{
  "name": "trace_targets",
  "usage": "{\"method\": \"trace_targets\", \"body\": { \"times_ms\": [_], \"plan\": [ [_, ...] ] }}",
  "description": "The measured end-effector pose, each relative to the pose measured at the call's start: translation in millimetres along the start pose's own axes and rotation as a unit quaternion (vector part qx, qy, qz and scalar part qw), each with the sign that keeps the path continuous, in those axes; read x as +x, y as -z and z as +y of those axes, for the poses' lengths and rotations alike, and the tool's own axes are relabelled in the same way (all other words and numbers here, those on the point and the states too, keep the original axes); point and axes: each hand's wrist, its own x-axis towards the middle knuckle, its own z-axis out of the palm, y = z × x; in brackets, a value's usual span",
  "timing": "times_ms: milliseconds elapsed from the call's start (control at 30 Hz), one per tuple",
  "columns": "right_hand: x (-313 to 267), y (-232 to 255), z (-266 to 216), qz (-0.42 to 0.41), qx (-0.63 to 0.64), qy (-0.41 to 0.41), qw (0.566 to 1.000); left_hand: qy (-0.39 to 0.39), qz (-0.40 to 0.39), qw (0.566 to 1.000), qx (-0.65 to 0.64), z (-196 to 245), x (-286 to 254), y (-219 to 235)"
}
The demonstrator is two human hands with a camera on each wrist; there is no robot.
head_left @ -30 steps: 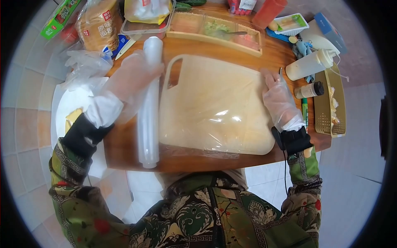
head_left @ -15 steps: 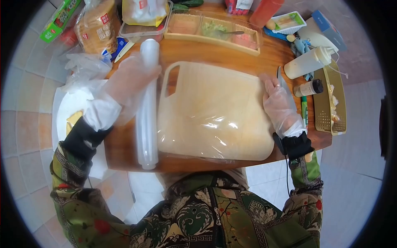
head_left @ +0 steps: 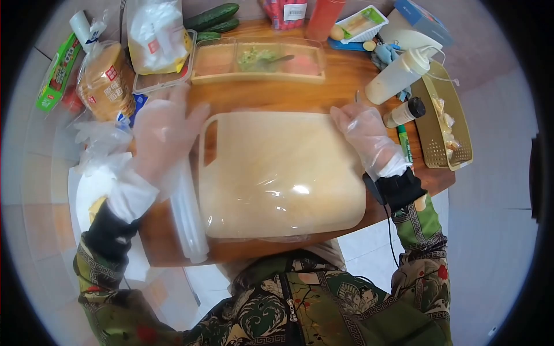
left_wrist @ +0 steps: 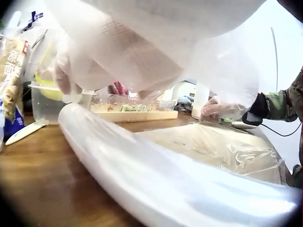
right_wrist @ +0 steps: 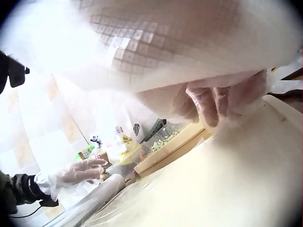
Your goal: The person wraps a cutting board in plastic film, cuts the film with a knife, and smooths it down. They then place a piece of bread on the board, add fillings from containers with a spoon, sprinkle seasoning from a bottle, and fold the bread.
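Note:
My left hand (head_left: 164,135), in a clear plastic glove, is over the upper end of a roll of plastic wrap (head_left: 189,222) with its fingers spread. In the left wrist view the roll (left_wrist: 128,161) lies below the palm, a gap between them. Film from it covers a cream cutting board (head_left: 277,167) and shines in creases near the front. My gloved right hand (head_left: 366,135) grips the far right corner of the board with curled fingers. Its fingertips (right_wrist: 210,120) bend over the board's edge in the right wrist view, where the thumb is hidden.
Behind the board stands a divided tray (head_left: 202,78) of chopped food with a spoon. Bagged bread (head_left: 107,81) and a crumpled plastic bag (head_left: 104,138) are at left. A squeeze bottle (head_left: 398,75), a spice jar (head_left: 404,112) and a perforated basket (head_left: 433,138) stand at right.
My left hand has spread its fingers and moved over the roll's upper end, which it now hides. The roll slants more. My right hand stays at the board's corner while the head view shifts.

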Motion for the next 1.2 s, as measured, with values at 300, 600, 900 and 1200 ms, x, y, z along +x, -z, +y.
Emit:
{"method": "trace_targets", "body": {
  "times_ms": [300, 600, 900, 1200],
  "plan": [
    [8.2, -6.3, -6.9, 0.01, -0.015, -0.032, 0.999, -0.153, -0.162, 0.975, -0.025, -0.9, 41.3, -33.7],
    [17.5, -12.3, -9.1, 0.02, -0.003, -0.007, 1.0, -0.277, -0.317, 0.891, 0.171, 7.9, 64.2, -23.2],
    [17.1, -18.2, -5.7, 0.055, 0.014, 0.001, 0.998, -0.253, -0.291, 0.919, 0.078, -16.4, 61.0, -64.0],
    [19.9, -26.1, -5.4, 0.117, 0.064, 0.023, 0.991, -0.277, -0.226, 0.929, 0.094, -24.4, 62.8, -84.8]
  ]
}}
